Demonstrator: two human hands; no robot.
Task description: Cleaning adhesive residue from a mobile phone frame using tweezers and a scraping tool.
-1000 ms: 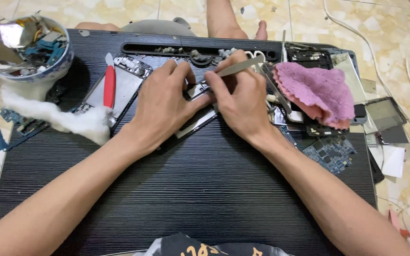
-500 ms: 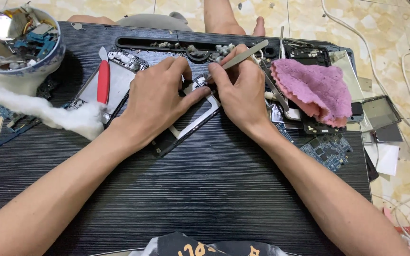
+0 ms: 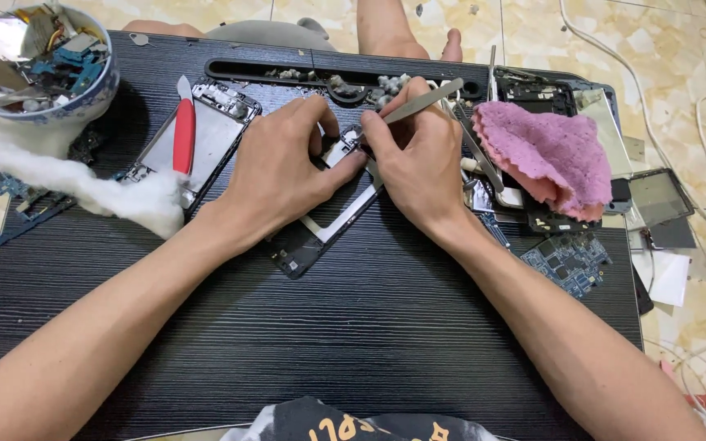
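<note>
My table (image 3: 369, 327) is black, fine-striped; cloth (image 3: 545, 155) pink; tool handle (image 3: 183, 136) red; cotton wad (image 3: 116, 192) white; circuit board (image 3: 569, 261) blue.

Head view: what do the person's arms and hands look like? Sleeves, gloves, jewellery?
Both arms are bare from the bottom frame edge to the fingers: no sleeves in view. The left hand and right hand wear no gloves; no rings, watch or wristbands show. Fingernails look short and unpainted. No markings visible.
</note>
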